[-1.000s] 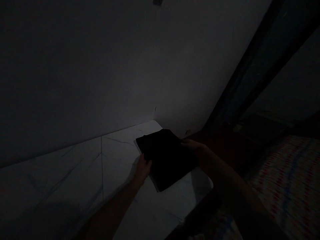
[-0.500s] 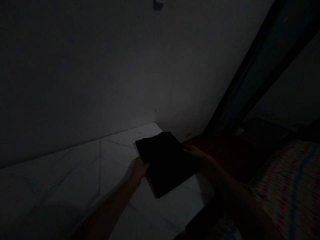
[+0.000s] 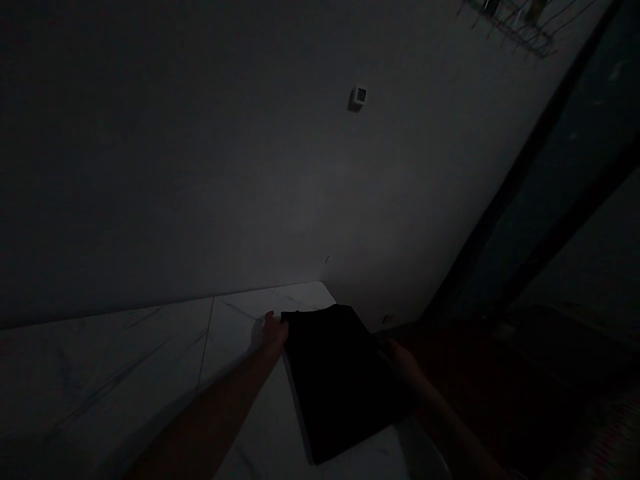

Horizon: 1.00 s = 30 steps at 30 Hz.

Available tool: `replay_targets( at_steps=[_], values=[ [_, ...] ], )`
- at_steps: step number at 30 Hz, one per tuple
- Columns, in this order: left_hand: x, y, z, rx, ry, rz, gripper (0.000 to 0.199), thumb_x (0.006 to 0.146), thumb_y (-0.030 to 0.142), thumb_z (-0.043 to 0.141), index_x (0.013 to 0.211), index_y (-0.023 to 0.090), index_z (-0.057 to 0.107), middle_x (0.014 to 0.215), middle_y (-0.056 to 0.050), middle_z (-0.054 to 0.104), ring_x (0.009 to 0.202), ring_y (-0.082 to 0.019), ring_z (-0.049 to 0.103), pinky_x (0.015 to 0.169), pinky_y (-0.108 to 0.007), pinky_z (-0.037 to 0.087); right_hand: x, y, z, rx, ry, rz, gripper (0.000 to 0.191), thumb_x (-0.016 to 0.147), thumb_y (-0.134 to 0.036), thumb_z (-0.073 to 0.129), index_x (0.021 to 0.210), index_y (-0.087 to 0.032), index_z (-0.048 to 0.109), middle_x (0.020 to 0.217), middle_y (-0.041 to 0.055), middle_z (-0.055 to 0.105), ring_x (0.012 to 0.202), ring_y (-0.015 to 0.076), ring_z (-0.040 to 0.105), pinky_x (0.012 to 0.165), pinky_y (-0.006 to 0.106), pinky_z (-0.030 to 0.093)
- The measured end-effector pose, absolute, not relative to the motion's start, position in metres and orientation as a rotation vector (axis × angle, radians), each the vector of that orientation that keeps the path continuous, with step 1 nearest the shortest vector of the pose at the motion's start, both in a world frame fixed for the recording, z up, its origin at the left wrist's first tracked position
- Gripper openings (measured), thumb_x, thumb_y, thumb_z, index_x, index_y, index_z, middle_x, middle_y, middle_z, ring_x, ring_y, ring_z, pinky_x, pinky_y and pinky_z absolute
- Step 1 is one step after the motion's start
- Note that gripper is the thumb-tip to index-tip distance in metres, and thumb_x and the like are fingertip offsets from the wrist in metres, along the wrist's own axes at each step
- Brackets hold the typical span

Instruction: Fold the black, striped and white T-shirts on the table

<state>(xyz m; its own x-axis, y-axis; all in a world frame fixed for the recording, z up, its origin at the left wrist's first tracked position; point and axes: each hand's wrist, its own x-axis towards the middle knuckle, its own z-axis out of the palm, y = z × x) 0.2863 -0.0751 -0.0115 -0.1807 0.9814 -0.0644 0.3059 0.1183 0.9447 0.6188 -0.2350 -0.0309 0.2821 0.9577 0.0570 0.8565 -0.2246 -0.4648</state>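
Observation:
In dim light a flat black rectangle [image 3: 343,380], perhaps folded cloth, lies over the right end of a white, grey-veined tabletop [image 3: 250,427]. Its surface is too dark to make out details. My left hand [image 3: 275,335] is closed on its far left corner, the thumb lifted a little beyond the edge. On the opposite side, my right hand [image 3: 399,358] is at the right edge, its fingers curled against it and partly lost in shadow.
Behind the table rises a grey wall [image 3: 225,167] with a small white box [image 3: 359,97]. A wire rack [image 3: 525,30] hangs at upper right. A dark frame [image 3: 500,193] slants above the reddish floor [image 3: 465,380]. Patterned cloth [image 3: 615,433] shows at lower right.
My view has tilted upward, so the table sits lower and the rack has come into view. My left hand has slid along the black rectangle's left edge to its far corner.

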Motion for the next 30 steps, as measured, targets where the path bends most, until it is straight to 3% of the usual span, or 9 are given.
replay_targets(
  at_steps=[3, 5, 8, 10, 16, 23, 26, 30],
  values=[
    [0.296, -0.090, -0.009, 1.611, 1.551, 1.141, 0.056, 0.087, 0.013, 0.055, 0.143, 0.011, 0.048, 0.144, -0.020, 0.056, 0.139, -0.029, 0.049, 0.116, -0.044, 0.038, 0.592, -0.226, -0.017, -2.125, -1.761, 0.099, 0.044, 0.094, -0.028, 0.046, 0.133, -0.016, 0.062, 0.134, 0.0170, 0.065, 0.123, 0.0279, 0.062, 0.103, 0.039, 0.047],
    [0.309, -0.105, -0.011, 2.120, 1.324, 1.079, 0.049, 0.095, 0.022, 0.049, 0.143, 0.016, 0.051, 0.153, -0.016, 0.049, 0.148, -0.028, 0.037, 0.124, -0.047, 0.024, 0.564, -0.215, -0.009, -2.005, -1.900, -0.046, 0.050, 0.096, -0.030, 0.044, 0.143, -0.015, 0.055, 0.146, 0.0178, 0.056, 0.137, 0.0304, 0.050, 0.112, 0.045, 0.040],
    [0.324, -0.123, -0.021, 2.624, 1.081, 0.749, 0.053, 0.098, 0.042, 0.050, 0.146, 0.020, 0.052, 0.160, -0.016, 0.041, 0.153, -0.035, 0.024, 0.124, -0.060, 0.012, 0.523, -0.198, -0.013, -1.934, -2.089, -0.100, 0.058, 0.100, -0.040, 0.040, 0.153, -0.016, 0.043, 0.160, 0.0147, 0.038, 0.151, 0.0331, 0.028, 0.120, 0.053, 0.027],
    [0.327, -0.127, -0.029, 2.652, 1.131, 0.543, 0.059, 0.097, 0.050, 0.048, 0.149, 0.020, 0.051, 0.161, -0.017, 0.038, 0.153, -0.039, 0.022, 0.122, -0.065, 0.012, 0.506, -0.193, -0.026, -2.031, -2.140, -0.034, 0.062, 0.101, -0.047, 0.038, 0.156, -0.016, 0.040, 0.162, 0.0145, 0.034, 0.152, 0.0350, 0.023, 0.120, 0.057, 0.024],
    [0.319, -0.126, -0.042, 2.623, 1.187, 0.478, 0.063, 0.098, 0.053, 0.042, 0.152, 0.021, 0.047, 0.162, -0.016, 0.036, 0.153, -0.038, 0.021, 0.122, -0.063, 0.011, 0.505, -0.196, -0.055, -2.130, -2.162, -0.010, 0.067, 0.102, -0.055, 0.031, 0.158, -0.018, 0.034, 0.164, 0.0127, 0.027, 0.153, 0.0335, 0.020, 0.121, 0.058, 0.017],
    [0.321, -0.125, -0.036, 2.576, 1.137, 0.422, 0.072, 0.097, 0.063, 0.034, 0.155, 0.021, 0.043, 0.164, -0.016, 0.032, 0.155, -0.038, 0.016, 0.122, -0.064, 0.009, 0.512, -0.192, -0.067, -2.139, -2.183, -0.109, 0.068, 0.099, -0.056, 0.031, 0.155, -0.019, 0.041, 0.162, 0.0114, 0.033, 0.151, 0.0335, 0.026, 0.119, 0.057, 0.024],
    [0.314, -0.122, -0.028, 2.556, 1.037, 0.313, 0.077, 0.097, 0.067, 0.031, 0.157, 0.019, 0.038, 0.166, -0.017, 0.026, 0.155, -0.040, 0.013, 0.121, -0.067, 0.009, 0.524, -0.185, -0.079, -2.123, -2.190, -0.176, 0.063, 0.094, -0.050, 0.035, 0.149, -0.024, 0.052, 0.160, 0.0089, 0.039, 0.149, 0.0345, 0.031, 0.117, 0.059, 0.029],
    [0.280, -0.153, -0.029, 2.587, 0.807, 0.359, 0.077, 0.099, 0.066, 0.027, 0.159, 0.019, 0.031, 0.167, -0.018, 0.021, 0.155, -0.038, 0.014, 0.121, -0.065, 0.012, 0.547, -0.182, -0.089, -1.882, -2.317, -0.160, 0.048, 0.081, -0.040, 0.045, 0.117, -0.044, 0.075, 0.147, 0.0026, 0.057, 0.142, 0.0374, 0.043, 0.109, 0.063, 0.037]
  ],
)
